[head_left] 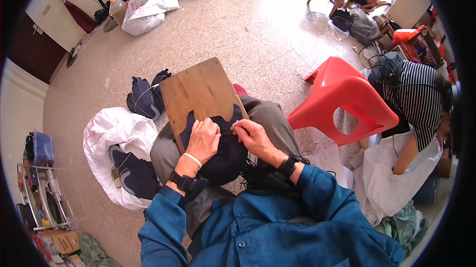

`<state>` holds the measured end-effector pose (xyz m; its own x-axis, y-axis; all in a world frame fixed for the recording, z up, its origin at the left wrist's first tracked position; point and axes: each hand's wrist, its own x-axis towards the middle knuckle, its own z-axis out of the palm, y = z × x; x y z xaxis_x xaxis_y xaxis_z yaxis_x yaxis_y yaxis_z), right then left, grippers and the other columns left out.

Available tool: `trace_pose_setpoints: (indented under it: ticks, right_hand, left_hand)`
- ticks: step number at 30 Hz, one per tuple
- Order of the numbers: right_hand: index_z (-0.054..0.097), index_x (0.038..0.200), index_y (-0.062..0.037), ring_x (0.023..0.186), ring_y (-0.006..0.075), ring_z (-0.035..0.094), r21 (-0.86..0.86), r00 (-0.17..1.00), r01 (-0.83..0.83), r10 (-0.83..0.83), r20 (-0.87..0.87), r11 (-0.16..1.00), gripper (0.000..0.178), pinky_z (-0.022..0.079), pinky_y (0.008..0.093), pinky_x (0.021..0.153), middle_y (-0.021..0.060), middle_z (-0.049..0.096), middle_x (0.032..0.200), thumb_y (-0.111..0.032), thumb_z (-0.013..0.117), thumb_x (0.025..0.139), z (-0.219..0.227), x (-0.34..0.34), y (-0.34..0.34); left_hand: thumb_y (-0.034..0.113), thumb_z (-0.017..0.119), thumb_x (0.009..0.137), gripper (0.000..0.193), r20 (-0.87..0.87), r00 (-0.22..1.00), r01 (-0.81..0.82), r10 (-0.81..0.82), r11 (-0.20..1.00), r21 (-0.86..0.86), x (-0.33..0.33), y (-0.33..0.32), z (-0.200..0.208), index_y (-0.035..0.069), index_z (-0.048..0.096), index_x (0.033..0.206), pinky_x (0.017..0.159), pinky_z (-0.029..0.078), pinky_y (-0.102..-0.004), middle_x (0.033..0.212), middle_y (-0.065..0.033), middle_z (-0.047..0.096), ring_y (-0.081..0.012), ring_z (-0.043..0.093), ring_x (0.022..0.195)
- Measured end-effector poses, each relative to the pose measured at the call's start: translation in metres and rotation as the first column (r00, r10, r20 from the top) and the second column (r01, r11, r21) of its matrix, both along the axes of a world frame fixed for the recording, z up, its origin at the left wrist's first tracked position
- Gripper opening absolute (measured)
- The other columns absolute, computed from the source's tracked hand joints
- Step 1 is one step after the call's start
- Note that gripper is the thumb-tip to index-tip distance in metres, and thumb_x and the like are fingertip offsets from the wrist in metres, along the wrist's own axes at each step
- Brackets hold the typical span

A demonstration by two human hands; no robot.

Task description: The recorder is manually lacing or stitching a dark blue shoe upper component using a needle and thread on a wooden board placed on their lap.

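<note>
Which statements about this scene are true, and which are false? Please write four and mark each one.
1. The left hand and the right hand are at the dark fabric piece. True.
2. A red plastic stool is to the right of the wooden board. True.
3. The wooden board is round. False: it is roughly rectangular.
4. The person's top is yellow. False: the sleeves are blue.

over there the person's left hand rests on dark fabric at a wooden board's near end, the right hand curled at three o'clock from it. a navy bundle sits at their ten, a white sack at nine.
</note>
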<state>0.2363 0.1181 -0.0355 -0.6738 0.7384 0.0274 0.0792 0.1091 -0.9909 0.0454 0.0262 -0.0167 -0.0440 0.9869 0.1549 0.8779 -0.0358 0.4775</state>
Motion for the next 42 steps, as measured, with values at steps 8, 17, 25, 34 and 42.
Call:
trace_pose_setpoints:
  ticks: [8, 17, 25, 34, 42]
  right_hand:
    - [0.068, 0.104, 0.0012, 0.073, 0.0131, 0.065, 0.006, 1.000, 0.029, -0.029, -0.008, 1.000, 0.013, 0.054, 0.0277, 0.066, 0.0075, 0.069, 0.085, -0.008, 0.059, 0.101, -0.001, -0.001, -0.001]
    - [0.068, 0.105, 0.0013, 0.073, 0.0136, 0.066, 0.001, 0.999, 0.021, -0.021, -0.028, 1.000, 0.014, 0.055, 0.0283, 0.066, 0.0083, 0.070, 0.086, -0.009, 0.059, 0.101, -0.006, -0.002, -0.001]
    - [0.070, 0.106, 0.0008, 0.071, 0.0084, 0.061, 0.009, 1.000, 0.007, -0.007, 0.008, 1.000, 0.015, 0.052, 0.0240, 0.064, 0.0031, 0.068, 0.085, -0.009, 0.058, 0.103, -0.005, -0.001, 0.000]
    - [0.070, 0.108, -0.0035, 0.063, 0.0081, 0.058, -0.051, 0.998, 0.056, -0.057, -0.017, 0.997, 0.016, 0.049, 0.0251, 0.058, 0.0010, 0.062, 0.076, -0.010, 0.056, 0.104, -0.004, -0.004, -0.001]
    - [0.067, 0.114, -0.0047, 0.065, 0.0094, 0.058, -0.056, 0.999, 0.020, -0.019, 0.030, 0.998, 0.017, 0.049, 0.0264, 0.060, 0.0018, 0.060, 0.074, -0.009, 0.053, 0.104, 0.003, -0.002, 0.002]
  left_hand:
    - [0.002, 0.069, 0.082, 0.011, 0.104, 0.994, 0.009, -0.019, 0.996, 0.088, -0.005, -0.004, -0.004, 0.002, 0.058, 0.085, 0.082, 0.048, -0.0438, 0.089, -0.0152, 0.055, -0.0367, 0.058, 0.090]
    - [-0.004, 0.068, 0.090, 0.009, 0.413, 0.893, -0.307, 0.178, 0.913, 0.269, -0.003, -0.026, 0.002, 0.001, 0.071, 0.097, 0.080, 0.053, -0.0328, 0.094, -0.0111, 0.066, -0.0259, 0.067, 0.089]
    - [0.007, 0.079, 0.078, 0.015, 0.134, 0.976, -0.204, 0.172, 0.937, 0.283, 0.016, -0.049, 0.001, 0.008, 0.071, 0.091, 0.093, 0.045, -0.0412, 0.096, -0.0072, 0.063, -0.0288, 0.062, 0.097]
    - [0.015, 0.079, 0.078, 0.009, 0.189, 0.943, -0.295, 0.275, 0.951, 0.092, 0.023, -0.023, -0.007, 0.014, 0.071, 0.081, 0.099, 0.035, -0.0431, 0.092, -0.0022, 0.059, -0.0243, 0.056, 0.099]
    - [0.005, 0.079, 0.079, 0.013, 0.346, 0.881, -0.424, 0.323, 0.863, 0.275, -0.001, -0.055, -0.004, 0.009, 0.068, 0.086, 0.082, 0.047, -0.0399, 0.089, -0.0063, 0.065, -0.0282, 0.064, 0.089]
